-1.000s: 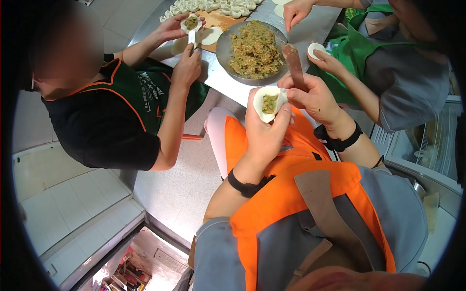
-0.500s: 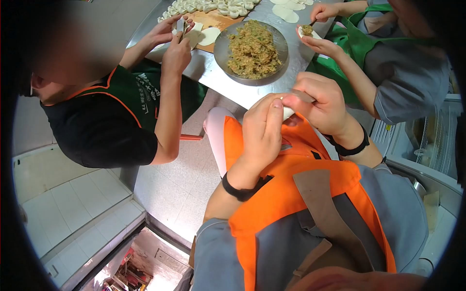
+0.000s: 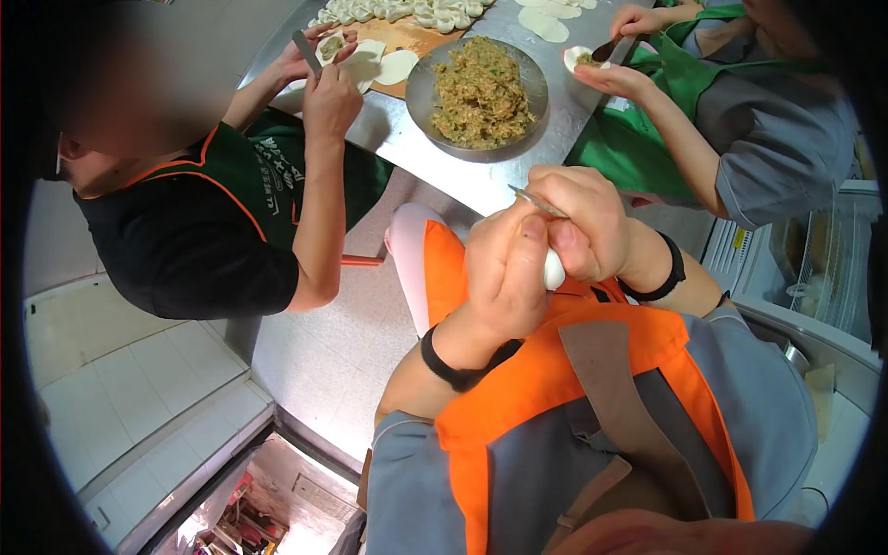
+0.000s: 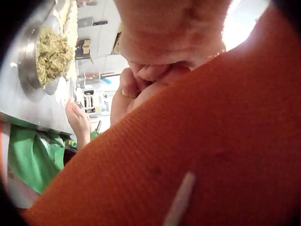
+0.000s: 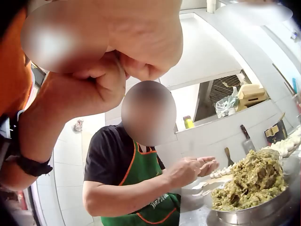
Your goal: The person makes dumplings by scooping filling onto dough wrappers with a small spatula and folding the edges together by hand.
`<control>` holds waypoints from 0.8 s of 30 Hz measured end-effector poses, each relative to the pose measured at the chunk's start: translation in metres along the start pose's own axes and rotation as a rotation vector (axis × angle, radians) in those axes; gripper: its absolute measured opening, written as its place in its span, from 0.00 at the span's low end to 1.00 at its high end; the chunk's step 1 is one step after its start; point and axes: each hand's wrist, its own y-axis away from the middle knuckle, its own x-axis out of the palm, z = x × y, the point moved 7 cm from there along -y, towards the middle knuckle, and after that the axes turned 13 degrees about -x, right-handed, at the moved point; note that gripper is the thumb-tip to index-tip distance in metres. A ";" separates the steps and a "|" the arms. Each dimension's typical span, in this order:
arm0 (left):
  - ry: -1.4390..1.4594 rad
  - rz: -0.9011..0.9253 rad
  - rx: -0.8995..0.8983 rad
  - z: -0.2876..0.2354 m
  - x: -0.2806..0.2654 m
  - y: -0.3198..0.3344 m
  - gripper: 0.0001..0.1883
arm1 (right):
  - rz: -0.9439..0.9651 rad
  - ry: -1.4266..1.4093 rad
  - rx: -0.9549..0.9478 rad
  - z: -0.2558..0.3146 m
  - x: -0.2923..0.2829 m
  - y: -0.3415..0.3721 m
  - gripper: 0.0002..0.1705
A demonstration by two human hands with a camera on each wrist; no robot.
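Note:
In the head view my left hand [image 3: 507, 268] and right hand [image 3: 585, 222] are pressed together in front of the orange apron, fingers curled round a white dumpling [image 3: 554, 270]. Only a small rounded part of the dough shows below the thumbs. A flat metal spatula [image 3: 538, 201] sticks out from the right hand's grip, over the left hand. Both wrist views show the hands joined, my left hand [image 5: 75, 94] and right hand [image 5: 146, 37] in the right wrist view; the dumpling is hidden there.
A metal bowl [image 3: 421, 102] heaped with filling [image 3: 483, 92] stands on the steel table [image 3: 398, 139]. Behind it are rows of dumplings [image 3: 407, 11] on a board and round wrappers [image 3: 546, 25]. People in green aprons stand left and right, each holding a filled wrapper.
The filled wrapper, open a second ago, is now enclosed between both hands. The hands have come together and moved slightly down. The person at right has put filling on a wrapper.

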 end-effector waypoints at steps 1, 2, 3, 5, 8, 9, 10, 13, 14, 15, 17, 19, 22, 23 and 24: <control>0.047 0.016 -0.014 -0.002 0.000 -0.002 0.14 | -0.006 0.017 0.004 -0.001 0.000 0.000 0.12; 0.095 0.031 -0.029 -0.005 0.000 -0.003 0.15 | -0.011 0.034 0.008 -0.001 -0.001 -0.002 0.12; 0.161 0.042 -0.055 -0.014 0.001 -0.006 0.16 | -0.018 0.051 0.012 -0.002 -0.001 -0.002 0.13; 0.276 0.036 -0.105 -0.017 -0.002 -0.009 0.19 | -0.138 -0.117 0.201 -0.011 -0.010 0.003 0.13; 0.188 -0.071 -0.122 -0.015 -0.010 -0.013 0.25 | -0.121 -0.414 0.456 -0.014 -0.004 0.003 0.12; 0.123 -0.104 -0.104 -0.015 -0.011 -0.015 0.25 | -0.083 -0.522 0.537 -0.012 0.002 0.004 0.11; 0.058 -0.135 -0.086 -0.016 -0.011 -0.017 0.25 | -0.077 -0.376 0.447 -0.005 -0.001 -0.005 0.07; -0.111 -0.168 -0.033 -0.014 -0.016 -0.019 0.23 | -0.087 -0.130 0.321 -0.009 -0.007 -0.006 0.08; -0.141 -0.175 -0.017 -0.009 -0.017 -0.019 0.22 | -0.119 -0.095 0.351 -0.014 -0.010 -0.005 0.08; -0.170 -0.183 -0.002 -0.003 -0.017 -0.018 0.21 | -0.152 -0.062 0.381 -0.018 -0.013 -0.002 0.08; -0.088 -0.250 -0.007 0.004 -0.022 -0.017 0.12 | -0.197 -0.061 0.440 -0.026 -0.016 0.003 0.08; 0.052 -0.282 -0.091 0.012 -0.023 -0.015 0.08 | -0.221 -0.128 0.493 -0.033 -0.015 0.006 0.08; 0.096 -0.280 -0.039 0.017 -0.028 -0.021 0.04 | -0.221 -0.271 0.558 -0.045 -0.005 0.010 0.08; 0.016 -0.282 -0.052 0.016 -0.029 -0.022 0.04 | -0.221 -0.295 0.566 -0.047 -0.004 0.009 0.08; -0.064 -0.283 -0.064 0.012 -0.033 -0.022 0.04 | -0.221 -0.318 0.573 -0.049 -0.003 0.006 0.08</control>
